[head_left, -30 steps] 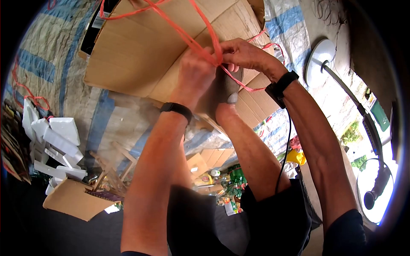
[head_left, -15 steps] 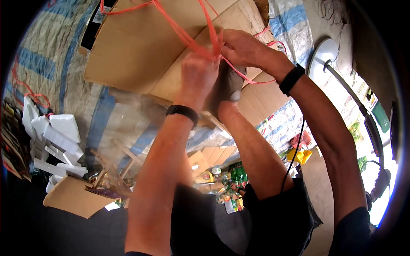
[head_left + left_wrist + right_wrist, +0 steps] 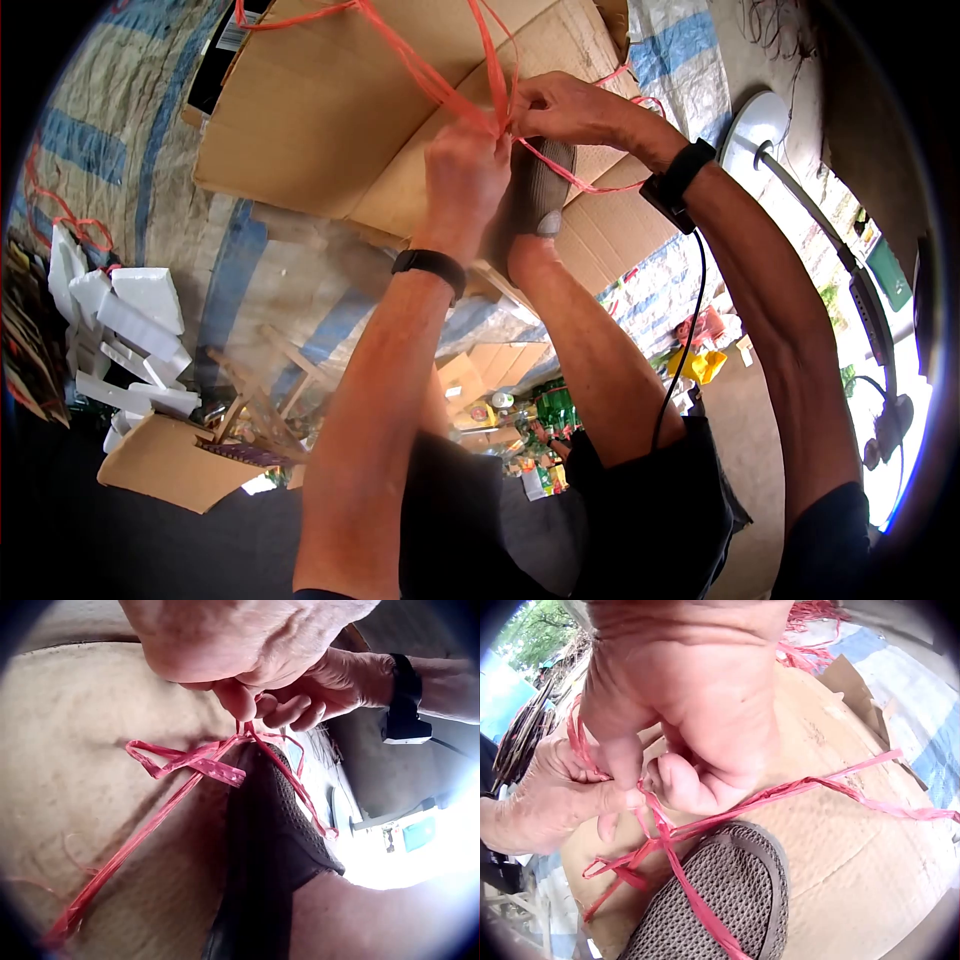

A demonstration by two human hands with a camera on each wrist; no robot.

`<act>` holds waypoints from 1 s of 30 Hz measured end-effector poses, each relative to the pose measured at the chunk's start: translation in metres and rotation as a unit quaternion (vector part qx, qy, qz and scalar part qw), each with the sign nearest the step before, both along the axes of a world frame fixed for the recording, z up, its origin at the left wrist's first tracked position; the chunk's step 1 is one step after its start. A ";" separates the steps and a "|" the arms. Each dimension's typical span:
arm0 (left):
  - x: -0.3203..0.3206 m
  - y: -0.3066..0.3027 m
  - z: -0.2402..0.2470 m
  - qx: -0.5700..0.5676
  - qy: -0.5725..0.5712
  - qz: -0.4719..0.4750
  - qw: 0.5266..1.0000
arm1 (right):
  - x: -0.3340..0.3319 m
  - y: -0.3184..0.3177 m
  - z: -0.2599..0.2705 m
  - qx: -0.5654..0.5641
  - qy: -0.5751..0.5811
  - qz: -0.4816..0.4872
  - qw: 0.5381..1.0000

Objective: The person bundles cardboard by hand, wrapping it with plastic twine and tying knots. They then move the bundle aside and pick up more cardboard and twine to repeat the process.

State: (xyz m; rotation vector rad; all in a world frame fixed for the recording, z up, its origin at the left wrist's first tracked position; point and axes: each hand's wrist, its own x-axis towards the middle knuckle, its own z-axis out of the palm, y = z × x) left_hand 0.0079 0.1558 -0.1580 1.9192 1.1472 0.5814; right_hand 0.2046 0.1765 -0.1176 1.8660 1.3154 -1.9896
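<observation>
Red plastic twine (image 3: 430, 82) runs over a flattened cardboard stack (image 3: 320, 120). The left hand (image 3: 467, 175) pinches the twine, thumb against fingers, above a crossing of strands. Right beside it, the right hand (image 3: 575, 110) has curled fingers on the same twine; in the right wrist view the two hands (image 3: 682, 712) nearly touch. A shoe (image 3: 712, 900) with a mesh upper presses on the cardboard just below the crossing (image 3: 662, 838). In the left wrist view a loop and loose end of twine (image 3: 180, 760) lie beside the shoe (image 3: 255, 847).
White foam pieces (image 3: 140, 320) and a cardboard piece (image 3: 170, 462) lie at the left. Bottles (image 3: 555, 408) and a yellow item (image 3: 700, 366) are beyond the legs. A standing fan's pole (image 3: 815, 215) rises at the right. A blue-striped tarp (image 3: 235, 260) lies underneath.
Both hands have shifted slightly right since the first frame, keeping hold of the twine. The right hand also moved up a little, and the right forearm swung outward.
</observation>
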 end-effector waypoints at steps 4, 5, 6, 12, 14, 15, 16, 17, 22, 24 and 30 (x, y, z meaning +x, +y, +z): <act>-0.002 0.003 0.003 -0.001 -0.028 -0.012 1.000 | 0.004 -0.007 -0.005 0.011 0.042 -0.013 0.999; -0.003 0.004 0.005 -0.002 -0.026 -0.012 1.000 | 0.003 -0.008 -0.005 0.018 0.036 0.004 0.999; -0.003 0.005 0.008 -0.019 -0.029 -0.022 0.999 | 0.000 -0.004 0.000 0.016 0.037 0.004 0.999; -0.008 -0.001 0.015 -0.094 0.012 -0.020 0.995 | 0.003 0.002 0.016 0.076 -0.076 0.225 0.968; -0.012 -0.006 0.017 -0.107 0.026 -0.017 0.994 | 0.016 -0.015 0.005 0.195 -0.048 0.257 0.945; -0.016 -0.009 0.017 -0.111 0.037 -0.025 0.993 | 0.018 -0.017 0.004 0.195 -0.047 0.258 0.945; -0.018 -0.013 0.017 -0.115 0.047 -0.033 0.992 | 0.020 -0.019 0.004 0.189 -0.066 0.281 0.939; -0.020 -0.016 0.016 -0.116 0.047 -0.033 0.992 | 0.022 -0.023 0.004 0.181 -0.085 0.303 0.932; -0.029 -0.031 0.011 -0.161 0.057 0.008 0.985 | 0.024 -0.042 -0.001 0.254 -0.098 0.264 0.925; -0.027 -0.034 0.010 -0.177 0.069 0.016 0.982 | 0.023 -0.044 0.000 0.258 -0.109 0.265 0.923; -0.026 -0.041 0.014 -0.216 0.093 0.058 0.970 | 0.017 -0.037 0.013 0.263 -0.160 0.278 0.910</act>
